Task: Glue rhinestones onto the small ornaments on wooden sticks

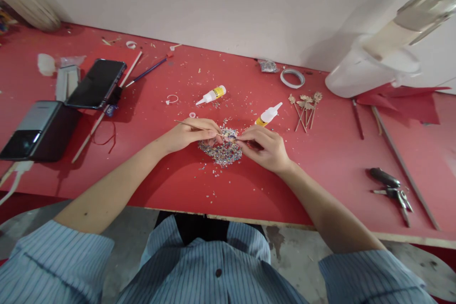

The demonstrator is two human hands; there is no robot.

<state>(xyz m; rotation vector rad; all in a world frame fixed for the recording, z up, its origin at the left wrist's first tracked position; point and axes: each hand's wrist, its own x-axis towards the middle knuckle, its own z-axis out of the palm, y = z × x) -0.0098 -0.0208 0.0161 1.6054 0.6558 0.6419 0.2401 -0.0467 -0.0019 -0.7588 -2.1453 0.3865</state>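
Note:
Over a heap of small shiny silver flakes (225, 156), both my hands meet at the middle of the red table. My left hand (194, 134) is closed in a pinch on a thin wooden stick (190, 126), which slants down toward the heap. Facing it, my right hand (267, 146) is closed too, its fingertips on a small thing by the stick's tip that I cannot make out. Just behind the right hand lies a white glue bottle (269, 115) with a yellow label. A second glue bottle (212, 95) lies farther back, its nozzle pointing left.
Several sticks with flower-shaped wooden tops (305, 104) and a tape roll (292, 78) lie back right, near a white jug (374, 69). Keys (394, 194) lie at right. At left are a phone (97, 83), a dark boxy device (39, 130) and a paintbrush (147, 71).

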